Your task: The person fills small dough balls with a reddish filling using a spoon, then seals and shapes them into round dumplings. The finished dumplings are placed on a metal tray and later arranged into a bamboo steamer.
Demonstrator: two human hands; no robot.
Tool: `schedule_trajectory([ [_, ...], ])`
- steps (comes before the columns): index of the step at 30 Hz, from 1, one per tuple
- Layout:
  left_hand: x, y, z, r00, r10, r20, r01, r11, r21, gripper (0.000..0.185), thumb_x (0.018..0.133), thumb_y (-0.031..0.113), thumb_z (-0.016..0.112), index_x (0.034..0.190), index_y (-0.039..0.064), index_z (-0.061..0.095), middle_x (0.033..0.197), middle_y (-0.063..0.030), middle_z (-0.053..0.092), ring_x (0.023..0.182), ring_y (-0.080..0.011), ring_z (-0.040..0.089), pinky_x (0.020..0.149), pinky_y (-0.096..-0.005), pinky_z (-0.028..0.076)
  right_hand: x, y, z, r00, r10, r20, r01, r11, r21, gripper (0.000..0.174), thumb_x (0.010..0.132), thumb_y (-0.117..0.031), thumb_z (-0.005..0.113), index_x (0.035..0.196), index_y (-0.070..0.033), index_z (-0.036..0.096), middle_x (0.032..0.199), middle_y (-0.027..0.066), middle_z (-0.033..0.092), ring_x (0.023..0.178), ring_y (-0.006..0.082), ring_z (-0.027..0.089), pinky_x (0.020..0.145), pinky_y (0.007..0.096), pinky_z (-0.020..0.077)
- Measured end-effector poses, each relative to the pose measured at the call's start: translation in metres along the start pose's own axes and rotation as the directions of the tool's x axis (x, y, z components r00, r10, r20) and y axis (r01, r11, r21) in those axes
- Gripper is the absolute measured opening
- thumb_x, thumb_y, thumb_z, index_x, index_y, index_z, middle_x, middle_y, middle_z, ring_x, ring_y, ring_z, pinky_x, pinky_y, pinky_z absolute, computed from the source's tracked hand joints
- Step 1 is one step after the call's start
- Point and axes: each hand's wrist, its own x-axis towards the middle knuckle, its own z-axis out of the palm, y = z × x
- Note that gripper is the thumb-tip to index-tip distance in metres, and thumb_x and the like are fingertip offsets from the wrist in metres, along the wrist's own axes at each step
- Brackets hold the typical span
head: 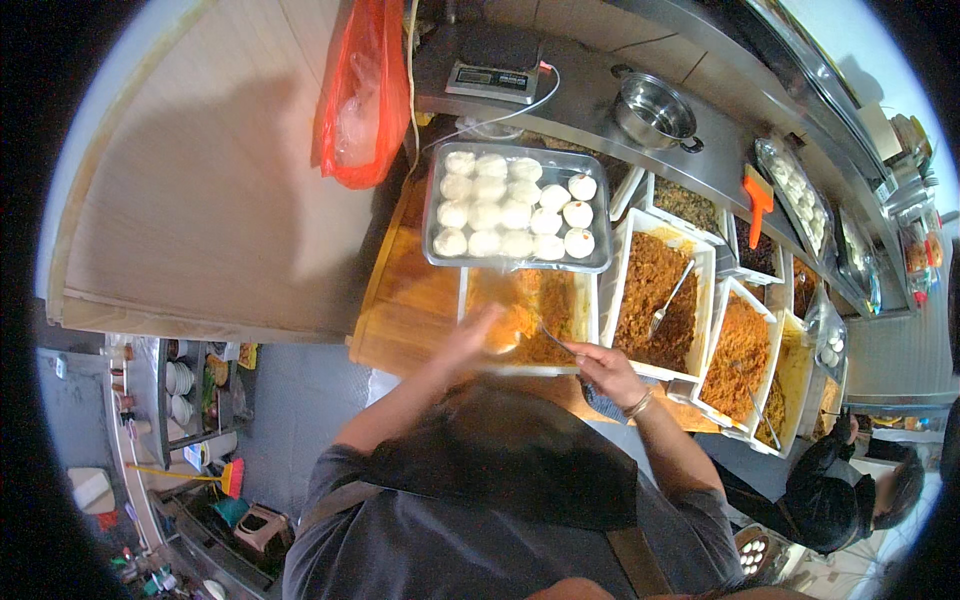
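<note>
My right hand [611,371] grips the handle of a metal utensil [556,339], its far end at orange shredded filling [544,300] in a white bin [592,322]. My left hand [484,330], blurred, is over the same bin beside a pale round dough wrapper [504,343] with orange filling on it; the wrapper seems to rest in that hand. Just beyond the bin, a clear plastic tray [517,264] holds several rows of round white buns [487,214], some with a small reddish spot.
A bin of reddish-brown filling [649,300] with a fork [671,296] stands at the right, beside further filling bins [739,360]. A steel shelf behind carries a digital scale [491,81], a steel pot [655,111] and an orange-handled scraper [757,202]. Another person [832,487] is at the far right.
</note>
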Motion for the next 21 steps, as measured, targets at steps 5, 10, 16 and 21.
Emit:
schedule_trajectory([
  [5, -0.007, 0.01, 0.036, 0.988, -0.061, 0.145, 0.144, 0.728, -0.67, 0.049, 0.108, 0.038, 0.035, 0.143, 0.003, 0.041, 0.143, -0.0127, 0.051, 0.131, -0.0263, 0.051, 0.109, -0.0455, 0.044, 0.01, 0.027, 0.057, 0.671, -0.71, -0.215, 0.485, 0.639, -0.597, 0.04, 0.095, -0.004, 0.061, 0.134, -0.012, 0.061, 0.1, 0.0163, 0.071, 0.084, 0.0276, 0.071, 0.07, 0.0364, 0.0574],
  [10, -0.011, 0.018, 0.038, 0.992, -0.118, 0.035, 0.112, 0.753, -0.649, 0.044, 0.108, 0.029, 0.038, 0.142, 0.002, 0.041, 0.14, -0.0143, 0.053, 0.128, -0.0277, 0.054, 0.11, -0.0482, 0.043, 0.006, 0.033, 0.064, 0.651, -0.72, -0.242, 0.478, 0.636, -0.606, 0.039, 0.098, -0.005, 0.057, 0.136, -0.009, 0.057, 0.089, 0.0124, 0.067, 0.074, 0.0248, 0.066, 0.066, 0.0353, 0.0545],
  [16, -0.011, 0.012, 0.028, 0.998, 0.066, -0.019, -0.066, 0.838, -0.542, 0.046, 0.101, 0.016, 0.052, 0.143, 0.002, 0.038, 0.135, -0.0143, 0.056, 0.124, -0.0275, 0.057, 0.108, -0.0474, 0.045, -0.006, 0.034, 0.07, 0.824, -0.413, -0.389, 0.401, 0.909, -0.115, 0.036, 0.103, -0.012, 0.052, 0.139, -0.008, 0.055, 0.073, -0.0023, 0.051, 0.06, 0.008, 0.049, 0.051, 0.025, 0.0431],
  [21, -0.018, 0.011, 0.025, 0.994, 0.088, -0.065, -0.109, 0.832, -0.543, 0.058, 0.094, -0.001, 0.061, 0.146, 0.005, 0.035, 0.132, -0.0142, 0.057, 0.122, -0.0285, 0.059, 0.105, -0.0455, 0.049, -0.008, 0.029, 0.062, 0.957, 0.014, -0.29, 0.105, 0.914, 0.391, 0.032, 0.104, -0.016, 0.05, 0.134, -0.01, 0.059, 0.07, -0.0023, 0.049, 0.052, 0.0058, 0.038, 0.044, 0.022, 0.0321],
])
